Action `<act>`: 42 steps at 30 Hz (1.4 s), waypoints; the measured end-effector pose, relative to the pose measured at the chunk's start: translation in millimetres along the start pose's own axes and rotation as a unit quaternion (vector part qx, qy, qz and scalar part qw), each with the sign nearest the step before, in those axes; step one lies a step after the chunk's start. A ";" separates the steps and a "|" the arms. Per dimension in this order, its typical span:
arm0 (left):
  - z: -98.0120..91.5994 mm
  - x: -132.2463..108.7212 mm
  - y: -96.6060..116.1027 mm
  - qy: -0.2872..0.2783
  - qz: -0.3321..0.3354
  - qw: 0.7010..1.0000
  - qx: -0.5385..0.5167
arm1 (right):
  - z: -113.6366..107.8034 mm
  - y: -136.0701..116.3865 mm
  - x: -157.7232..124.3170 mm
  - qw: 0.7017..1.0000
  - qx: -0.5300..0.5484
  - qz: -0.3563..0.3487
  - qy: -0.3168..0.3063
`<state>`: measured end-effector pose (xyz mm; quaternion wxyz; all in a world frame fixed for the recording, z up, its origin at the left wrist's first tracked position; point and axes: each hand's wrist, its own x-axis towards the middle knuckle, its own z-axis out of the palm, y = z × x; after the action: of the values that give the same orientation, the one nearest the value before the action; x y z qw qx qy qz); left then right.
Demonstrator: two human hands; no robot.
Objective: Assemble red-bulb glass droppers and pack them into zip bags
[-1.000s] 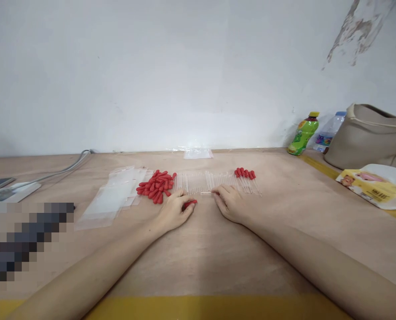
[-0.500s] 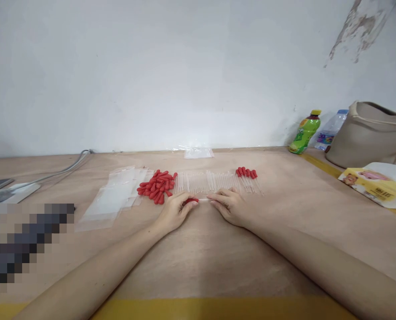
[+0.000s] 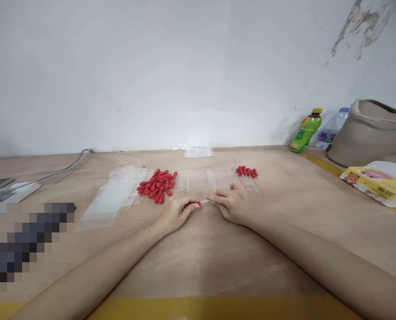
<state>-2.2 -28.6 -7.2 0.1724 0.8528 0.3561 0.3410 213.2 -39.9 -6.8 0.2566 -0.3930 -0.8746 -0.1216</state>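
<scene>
A person's left hand [image 3: 175, 211] closes in a pinch grip around a red, rubbery bulb [image 3: 198, 203], mostly hidden by fingers. Just right of that grip, a thin, clear tube [image 3: 205, 202] lies lengthwise left to right, its near end at the bulb; how far in, one cannot tell. The right hand [image 3: 231, 206] pinches the tube's opposite end, fingertips nearly together.

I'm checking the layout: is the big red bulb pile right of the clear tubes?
No, the big red bulb pile lies at the left end of the clear tubes.
</scene>
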 end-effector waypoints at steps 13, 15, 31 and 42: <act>-1.3 -0.7 -3.8 0.000 0.007 0.999 -0.040 | -2.5 2.7 -0.6 0.999 0.033 -0.014 -0.023; -1.7 -0.7 -2.9 -0.010 0.013 0.999 -0.037 | -0.9 5.6 0.0 0.999 0.035 -0.027 -0.030; -1.1 -0.8 -10.6 0.029 0.010 0.999 -0.012 | -2.5 0.7 -1.9 0.977 0.185 0.087 -0.056; -0.4 -0.5 -8.6 0.000 -0.023 0.999 -0.043 | 6.4 -3.1 -2.4 0.987 0.158 0.031 0.005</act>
<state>-7.0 -23.1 -11.8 0.2162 0.8362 0.3605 0.3522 210.0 -40.7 -13.5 0.3236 -0.3736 -0.8690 0.0242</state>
